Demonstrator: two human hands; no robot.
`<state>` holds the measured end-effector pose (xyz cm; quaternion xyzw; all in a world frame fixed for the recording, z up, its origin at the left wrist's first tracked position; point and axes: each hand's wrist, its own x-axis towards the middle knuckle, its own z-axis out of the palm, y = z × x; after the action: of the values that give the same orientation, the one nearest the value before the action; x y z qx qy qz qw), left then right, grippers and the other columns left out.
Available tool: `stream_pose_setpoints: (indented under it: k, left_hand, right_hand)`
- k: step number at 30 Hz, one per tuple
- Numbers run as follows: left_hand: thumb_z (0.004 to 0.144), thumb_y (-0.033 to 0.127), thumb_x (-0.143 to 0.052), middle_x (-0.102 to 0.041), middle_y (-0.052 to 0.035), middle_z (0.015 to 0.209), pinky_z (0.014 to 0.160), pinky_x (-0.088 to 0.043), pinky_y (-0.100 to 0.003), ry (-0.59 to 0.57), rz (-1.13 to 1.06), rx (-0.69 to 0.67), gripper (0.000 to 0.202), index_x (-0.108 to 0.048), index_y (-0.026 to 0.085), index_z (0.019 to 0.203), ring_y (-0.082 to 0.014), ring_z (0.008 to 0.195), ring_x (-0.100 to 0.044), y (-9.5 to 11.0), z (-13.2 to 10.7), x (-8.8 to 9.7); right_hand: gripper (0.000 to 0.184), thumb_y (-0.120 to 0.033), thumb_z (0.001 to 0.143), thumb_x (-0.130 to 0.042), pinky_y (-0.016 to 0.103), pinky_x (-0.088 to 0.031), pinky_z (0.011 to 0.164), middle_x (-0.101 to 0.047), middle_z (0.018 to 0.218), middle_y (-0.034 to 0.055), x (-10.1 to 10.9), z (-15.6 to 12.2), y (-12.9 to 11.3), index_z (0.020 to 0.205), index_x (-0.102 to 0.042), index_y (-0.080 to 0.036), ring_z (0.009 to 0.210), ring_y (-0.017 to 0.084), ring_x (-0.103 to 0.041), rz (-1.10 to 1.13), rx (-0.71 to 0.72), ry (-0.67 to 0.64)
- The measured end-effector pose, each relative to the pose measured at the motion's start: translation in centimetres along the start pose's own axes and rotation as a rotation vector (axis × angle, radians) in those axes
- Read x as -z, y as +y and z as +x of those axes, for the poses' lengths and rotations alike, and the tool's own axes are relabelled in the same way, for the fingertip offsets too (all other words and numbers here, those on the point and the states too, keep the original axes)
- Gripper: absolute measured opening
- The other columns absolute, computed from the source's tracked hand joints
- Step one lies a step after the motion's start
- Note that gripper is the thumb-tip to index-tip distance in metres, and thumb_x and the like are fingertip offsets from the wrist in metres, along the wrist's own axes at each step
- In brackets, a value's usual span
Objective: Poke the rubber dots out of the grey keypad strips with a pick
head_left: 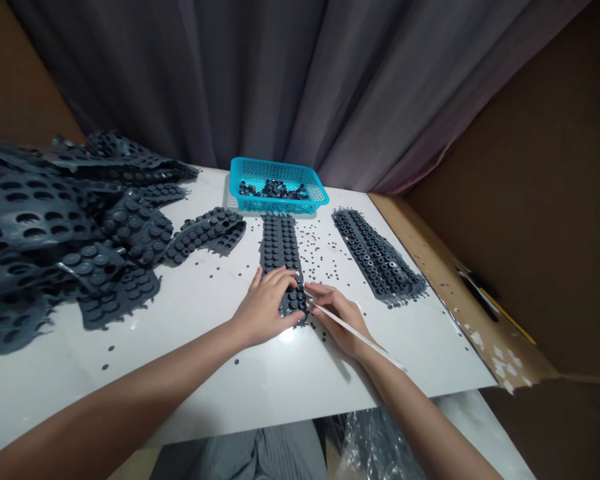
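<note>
A dark grey rubber sheet [280,243] with rows of round raised knobs lies flat on the white table in front of me. My left hand [267,303] rests across its near part, fingers spread and slightly bent, thumb apart on the near side. My right hand [343,320] is closed around a thin white stick [360,337], held like a pen. The stick's tip is at the sheet's right edge, beside my left fingertips. Whether the tip touches a knob I cannot make out.
A turquoise basket [280,207] holding small dark pieces stands behind the sheet. A large heap of similar rubber sheets [55,220] fills the left side. Another knobbed sheet [375,257] lies at right. Small dark discs are scattered about. A yellow-and-black tool [507,317] lies beyond the right edge.
</note>
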<state>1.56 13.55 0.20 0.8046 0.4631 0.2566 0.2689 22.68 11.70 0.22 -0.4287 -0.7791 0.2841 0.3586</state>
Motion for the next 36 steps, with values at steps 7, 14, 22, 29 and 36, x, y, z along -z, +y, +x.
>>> stream_pose_setpoints:
  k: [7,14,22,29,36]
  left_hand:
    - [0.078,0.042,-0.063,-0.046,-0.0065,0.141,0.115,-0.014,-0.058,0.034,0.018,-0.015,0.028,-0.054,0.024,0.097,-0.0294,0.138,-0.032,-0.1,-0.1,-0.1]
    - [0.075,0.042,-0.065,-0.045,-0.0067,0.141,0.115,-0.013,-0.059,0.026,0.051,-0.015,0.031,-0.055,0.024,0.097,-0.0310,0.139,-0.028,-0.2,-0.1,-0.2]
    - [0.071,0.046,-0.069,-0.042,-0.0073,0.143,0.115,-0.012,-0.060,0.004,0.091,-0.038,0.041,-0.053,0.024,0.102,-0.0312,0.140,-0.025,-0.4,-0.1,-0.3]
    - [0.070,0.045,-0.071,-0.037,-0.0078,0.147,0.116,-0.009,-0.060,-0.058,0.107,0.000,0.045,-0.051,0.025,0.106,-0.0314,0.142,-0.021,-0.2,-0.1,-0.2]
    - [0.074,0.050,-0.067,-0.032,-0.0069,0.151,0.115,-0.008,-0.061,-0.074,0.096,-0.012,0.043,-0.051,0.026,0.106,-0.0313,0.144,-0.016,-0.6,-0.2,-0.3]
  right_hand:
    - [0.006,-0.029,0.092,-0.055,0.044,-0.048,0.098,-0.065,0.121,0.0098,0.0,-0.1,0.7,0.093,-0.057,-0.023,0.121,0.022,-0.056,0.003,-0.008,-0.095]
    - [0.004,-0.027,0.091,-0.055,0.044,-0.050,0.096,-0.065,0.121,0.0107,-0.1,-0.1,0.5,0.092,-0.057,-0.023,0.118,0.023,-0.058,-0.006,0.040,-0.087]
    - [0.003,-0.023,0.091,-0.056,0.044,-0.052,0.094,-0.066,0.119,0.0116,0.0,0.0,0.4,0.092,-0.059,-0.022,0.117,0.024,-0.058,-0.090,0.117,-0.078]
    - [0.015,-0.020,0.093,-0.050,0.041,-0.056,0.090,-0.066,0.120,0.0109,-0.2,0.6,2.1,0.097,-0.064,-0.021,0.108,0.023,-0.063,-0.398,0.363,-0.062]
    - [0.015,-0.026,0.094,-0.047,0.042,-0.055,0.090,-0.065,0.122,0.0102,2.0,2.4,2.0,0.096,-0.061,-0.023,0.106,0.023,-0.065,-0.370,0.090,0.051]
